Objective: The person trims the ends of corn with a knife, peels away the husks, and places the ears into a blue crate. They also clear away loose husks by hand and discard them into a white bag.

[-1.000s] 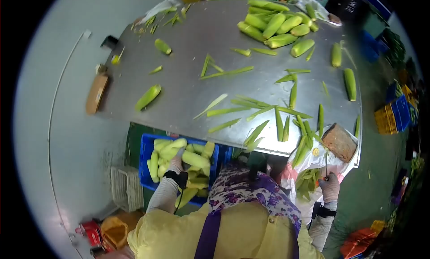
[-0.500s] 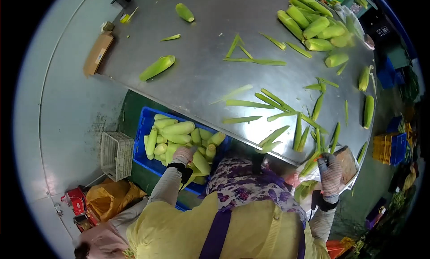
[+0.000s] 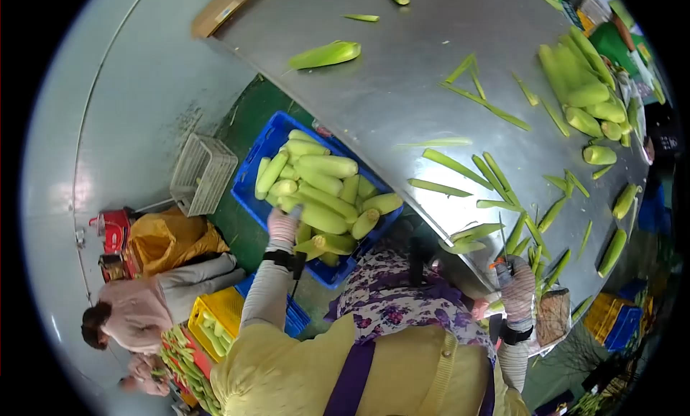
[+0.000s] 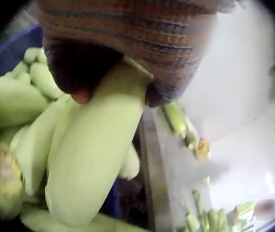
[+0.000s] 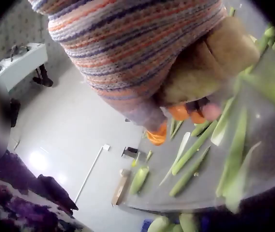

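Left hand [image 3: 282, 227] gripped corn cob [image 4: 96, 150] above blue crate [image 3: 248, 177], beside worktop's [image 3: 402, 64] near edge. Right hand [image 3: 517, 292] at near edge, toward right corner; grip unclear. Green floor [image 3: 244, 121] separated crate from basket [image 3: 203, 173]. Worktop shiny; husk strips [image 3: 456, 168] inside near edge.

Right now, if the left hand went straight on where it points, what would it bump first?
Probably the other corn ears in the blue crate, just past the ear the left hand grips, though depth is unclear.
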A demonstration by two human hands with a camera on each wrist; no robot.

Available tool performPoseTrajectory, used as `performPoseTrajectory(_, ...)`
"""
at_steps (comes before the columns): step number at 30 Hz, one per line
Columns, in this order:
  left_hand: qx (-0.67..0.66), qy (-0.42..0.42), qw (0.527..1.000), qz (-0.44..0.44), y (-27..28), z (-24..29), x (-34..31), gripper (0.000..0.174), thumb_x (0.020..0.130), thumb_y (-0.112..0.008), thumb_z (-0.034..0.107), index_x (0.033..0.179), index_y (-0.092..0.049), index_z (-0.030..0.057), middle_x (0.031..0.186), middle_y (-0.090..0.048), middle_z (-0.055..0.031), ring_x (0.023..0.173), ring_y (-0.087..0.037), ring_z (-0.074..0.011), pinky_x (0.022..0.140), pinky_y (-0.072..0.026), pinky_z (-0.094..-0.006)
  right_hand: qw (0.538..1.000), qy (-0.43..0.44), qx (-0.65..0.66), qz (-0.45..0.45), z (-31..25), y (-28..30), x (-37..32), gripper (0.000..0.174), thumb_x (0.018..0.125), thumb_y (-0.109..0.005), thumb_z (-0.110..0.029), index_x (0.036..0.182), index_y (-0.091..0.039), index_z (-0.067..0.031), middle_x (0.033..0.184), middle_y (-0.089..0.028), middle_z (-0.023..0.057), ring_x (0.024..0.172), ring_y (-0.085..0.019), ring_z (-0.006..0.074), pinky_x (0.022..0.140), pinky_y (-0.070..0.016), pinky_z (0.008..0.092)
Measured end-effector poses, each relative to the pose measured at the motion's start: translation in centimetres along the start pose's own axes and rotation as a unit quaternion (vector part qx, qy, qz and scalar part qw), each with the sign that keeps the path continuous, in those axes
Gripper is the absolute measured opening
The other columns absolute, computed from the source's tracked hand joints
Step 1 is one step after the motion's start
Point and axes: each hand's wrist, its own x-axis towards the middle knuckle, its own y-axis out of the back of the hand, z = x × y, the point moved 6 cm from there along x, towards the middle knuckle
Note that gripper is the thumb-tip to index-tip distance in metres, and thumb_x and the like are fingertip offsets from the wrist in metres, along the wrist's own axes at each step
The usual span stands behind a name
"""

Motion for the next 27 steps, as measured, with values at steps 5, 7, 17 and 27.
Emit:
performPoseTrajectory(5,0.066,-0.043,0.989,0.124,10.9,0.4,2.3,0.06,0.078,-0.083,0.031,0.121,-0.062,-0.0056,0.103,-0.073,-0.0183,0.092,-0.07,-0.0321,0.085,-0.054,-0.038,1.0,-0.006,0.002,-0.029,0.0,-1.2,0.0,0.025,0.087,-0.072,-0.02,0.103,-0.069,0.0,0.085,-0.068,0.0147,0.073,-0.064,0.0235,0.068,-0.0499,0.0339)
performPoseTrajectory(7,0.156,-0.065,0.974,0.152,10.9,2.2,1.6,0.068,0.077,-0.084,0.032,0.127,-0.059,-0.0062,0.108,-0.072,-0.0202,0.097,-0.069,-0.032,0.088,-0.0534,-0.0376,0.999,0.02,0.022,-0.02,-0.1,-2.1,-0.3,0.026,0.087,-0.072,-0.021,0.103,-0.07,-0.0005,0.086,-0.068,0.015,0.073,-0.064,0.0246,0.068,-0.05,0.0352)
performPoseTrajectory(17,0.56,0.059,0.794,-0.228,1.8,-15.0,-5.9,0.056,0.086,-0.069,0.038,0.136,-0.057,0.0173,0.133,-0.059,-0.0185,0.124,-0.059,-0.0361,0.101,-0.0511,-0.0448,0.999,0.006,0.009,-0.054,0.9,-2.9,-2.4,0.027,0.088,-0.071,-0.023,0.104,-0.069,-0.0006,0.087,-0.068,0.0177,0.077,-0.065,0.03,0.07,-0.051,0.0377)
performPoseTrajectory(27,0.565,-0.221,0.718,-0.341,-0.3,-8.0,-5.3,0.061,0.08,-0.069,0.027,0.139,-0.056,0.0175,0.149,-0.049,-0.0178,0.136,-0.047,-0.0371,0.111,-0.0413,-0.041,0.994,0.036,-0.038,-0.093,-0.2,-3.8,-1.9,0.028,0.09,-0.069,-0.024,0.105,-0.069,-0.0003,0.089,-0.069,0.0178,0.081,-0.065,0.0316,0.074,-0.0509,0.0371)
